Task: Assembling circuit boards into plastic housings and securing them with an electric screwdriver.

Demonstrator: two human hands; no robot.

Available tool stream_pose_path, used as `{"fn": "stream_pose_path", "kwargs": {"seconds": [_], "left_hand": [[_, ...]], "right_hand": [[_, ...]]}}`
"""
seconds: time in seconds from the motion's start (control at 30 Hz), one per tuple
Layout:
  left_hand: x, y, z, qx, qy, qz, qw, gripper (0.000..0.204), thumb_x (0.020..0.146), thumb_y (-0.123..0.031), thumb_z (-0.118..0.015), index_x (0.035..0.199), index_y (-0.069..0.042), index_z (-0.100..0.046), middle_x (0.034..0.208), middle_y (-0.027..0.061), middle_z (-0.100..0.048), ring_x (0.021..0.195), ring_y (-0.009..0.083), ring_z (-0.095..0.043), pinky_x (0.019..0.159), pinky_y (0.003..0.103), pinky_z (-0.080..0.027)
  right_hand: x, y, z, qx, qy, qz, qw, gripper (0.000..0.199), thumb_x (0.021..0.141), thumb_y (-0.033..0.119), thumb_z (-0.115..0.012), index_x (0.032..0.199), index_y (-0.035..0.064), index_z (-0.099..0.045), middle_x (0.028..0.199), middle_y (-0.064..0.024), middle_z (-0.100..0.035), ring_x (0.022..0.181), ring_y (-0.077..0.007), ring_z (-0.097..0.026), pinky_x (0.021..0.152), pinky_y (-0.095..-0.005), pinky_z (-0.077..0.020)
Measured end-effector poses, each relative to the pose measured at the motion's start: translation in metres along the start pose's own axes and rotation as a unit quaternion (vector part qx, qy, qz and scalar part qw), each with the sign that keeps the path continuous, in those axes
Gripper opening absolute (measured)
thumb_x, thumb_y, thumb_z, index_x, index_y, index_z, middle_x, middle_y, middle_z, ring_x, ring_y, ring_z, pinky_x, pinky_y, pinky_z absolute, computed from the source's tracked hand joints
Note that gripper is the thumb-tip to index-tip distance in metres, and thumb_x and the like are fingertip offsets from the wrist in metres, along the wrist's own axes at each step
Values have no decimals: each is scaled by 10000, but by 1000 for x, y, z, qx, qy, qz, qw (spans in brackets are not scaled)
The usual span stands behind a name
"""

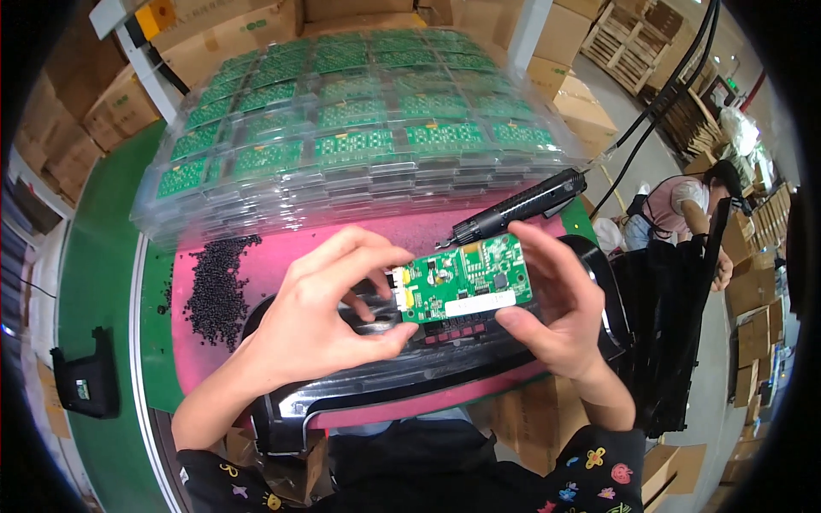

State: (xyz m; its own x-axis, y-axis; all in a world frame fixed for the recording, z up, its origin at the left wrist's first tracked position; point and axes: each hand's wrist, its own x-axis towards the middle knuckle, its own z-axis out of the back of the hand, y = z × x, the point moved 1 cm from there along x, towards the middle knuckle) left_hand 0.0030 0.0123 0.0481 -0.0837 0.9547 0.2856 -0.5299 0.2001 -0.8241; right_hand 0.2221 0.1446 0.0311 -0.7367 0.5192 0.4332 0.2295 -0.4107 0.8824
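A green circuit board [466, 278] with white connectors on its left end and a white label strip is held up between my two hands. My left hand [321, 295] grips the connector end between thumb and fingers. At the other end, my right hand [560, 303] has its thumb at the lower corner and its fingers by the upper edge. Beneath the board lies a glossy black plastic housing [376, 378], partly hidden by my hands. Just beyond them, a black electric screwdriver [517, 208] lies on the pink mat [359, 229].
Stacked clear trays [359, 184] of green boards fill the far side. A pile of small black screws [214, 295] lies at left on the mat. Black housings [663, 342] stand at right, near a seated person [676, 205]. A black part [85, 372] rests on the green surface at left.
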Motion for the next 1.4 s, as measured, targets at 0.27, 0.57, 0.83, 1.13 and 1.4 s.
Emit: {"fn": "stream_pose_path", "kwargs": {"seconds": [0.27,0.57,0.83,1.13,1.4], "left_hand": [[-6,30,-31,190,135,25,972,493,716,-261,-818,1105,-31,-623,960,93,-624,708,231,-653,624,362,-536],[-4,33,-37,202,175,33,963,485,745,-254,-795,1101,8,-595,947,112,-589,747,312,-675,603,417,-554],[-2,32,-39,212,180,55,959,508,715,-262,-827,1114,-40,-605,932,75,-615,766,258,-669,619,374,-538],[-4,31,-35,212,180,61,959,506,742,-266,-823,1136,-44,-596,941,80,-614,763,254,-669,613,361,-536],[-16,21,47,278,-117,42,952,100,836,-12,-673,931,17,-672,809,141,-677,709,257,-670,635,332,-511]], "right_hand": [[-16,-34,24,-228,113,-55,965,549,662,126,-848,1151,33,-617,1254,-122,-582,1157,-316,-547,1005,-401,-434],[-22,-47,23,-243,148,-83,955,560,668,117,-846,1166,43,-601,1289,-131,-539,1192,-343,-496,1027,-412,-408],[-24,-49,23,-249,128,-72,957,588,614,117,-871,1147,63,-630,1273,-126,-570,1181,-342,-525,1014,-426,-427],[-22,-48,22,-254,140,-73,954,657,601,117,-877,1195,51,-601,1284,-132,-559,1200,-338,-513,1027,-420,-421],[-13,-6,34,-388,-112,-77,911,557,754,6,-684,1287,26,-523,1235,-162,-536,1169,-339,-519,1013,-374,-401]]}}
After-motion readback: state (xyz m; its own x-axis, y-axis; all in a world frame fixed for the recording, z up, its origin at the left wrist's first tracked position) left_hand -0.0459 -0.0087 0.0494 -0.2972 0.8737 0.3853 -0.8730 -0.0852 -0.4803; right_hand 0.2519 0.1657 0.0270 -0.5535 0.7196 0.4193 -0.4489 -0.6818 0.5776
